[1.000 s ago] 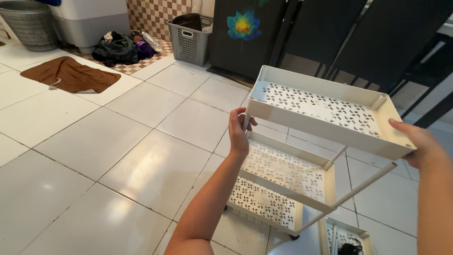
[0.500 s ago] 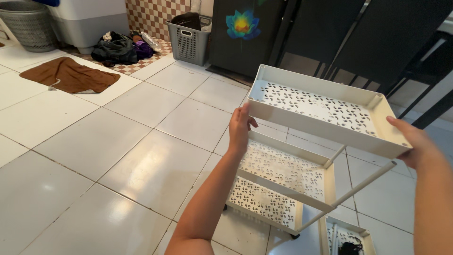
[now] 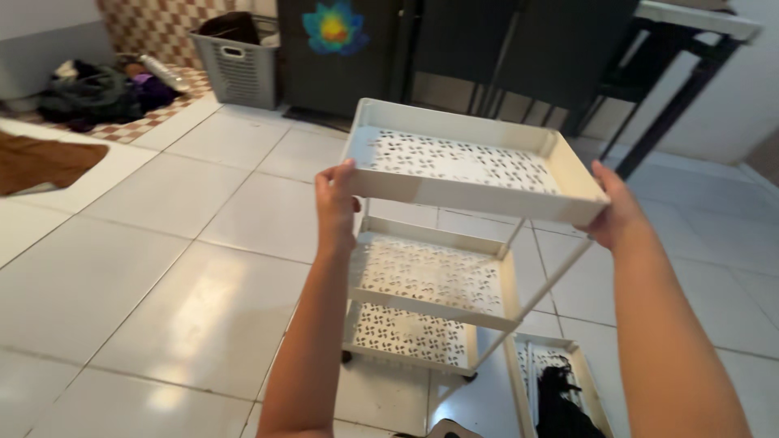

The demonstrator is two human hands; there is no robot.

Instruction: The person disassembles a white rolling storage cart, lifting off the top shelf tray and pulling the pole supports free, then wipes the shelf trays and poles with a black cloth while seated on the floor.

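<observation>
Both hands gripped the top tray [image 3: 462,166] of the white cart [image 3: 430,280]: the left hand [image 3: 335,203] at its left corner, the right hand [image 3: 614,207] at its right end. Two lower trays sat mounted already; the top one seemed not fully seated. The cart stood on the tiled floor [image 3: 146,268].

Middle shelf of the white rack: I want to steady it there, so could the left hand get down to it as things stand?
Probably yes. The left hand grips the top tray's near corner, directly above the middle shelf, and nothing stands between them.
</observation>
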